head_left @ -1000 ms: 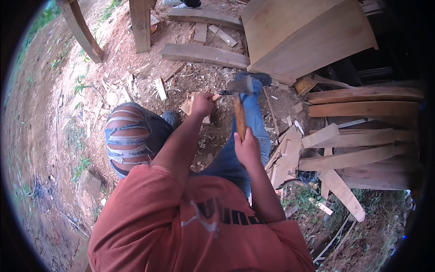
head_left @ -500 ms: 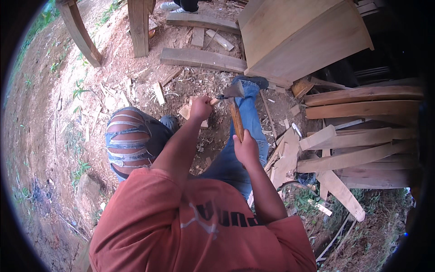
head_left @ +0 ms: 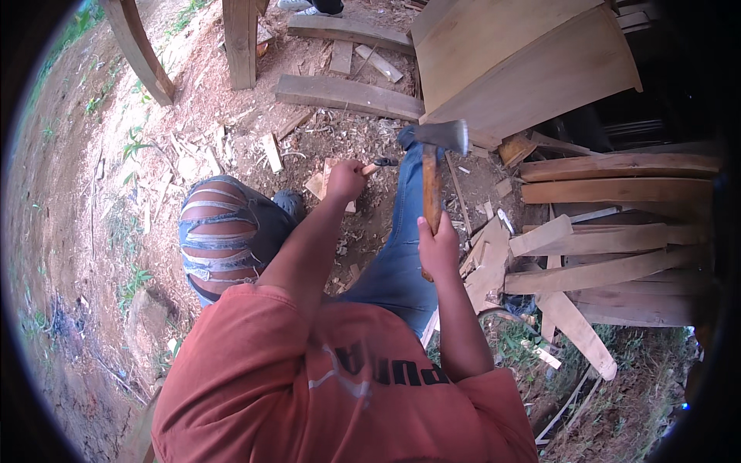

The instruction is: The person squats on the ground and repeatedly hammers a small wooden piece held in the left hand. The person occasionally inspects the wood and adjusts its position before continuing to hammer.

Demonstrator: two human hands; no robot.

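My right hand [head_left: 440,251] is wrapped round the brown wooden handle of a hatchet [head_left: 432,184]. Its broad metal head points away from me, over my outstretched leg, with the bright edge to the right. My left hand [head_left: 345,182] is closed on a short tool [head_left: 372,167] with a light wooden handle and a small dark metal end; its exact kind is hard to make out. The hatchet head and this tool are apart. Just beyond and beneath my left hand, pale wood blocks [head_left: 315,185] lie on the ground.
Curved planks [head_left: 617,185] are stacked at the right, near offcuts [head_left: 486,266]. A large wooden panel piece [head_left: 532,77] stands at the far right. Two beams [head_left: 347,96] lie ahead, and wooden posts [head_left: 241,46] rise at the far left. Another person's shoes [head_left: 309,8] show at the top.
My right hand has lifted the hatchet up and to the right, its head now away from the short tool. My left hand has barely shifted.
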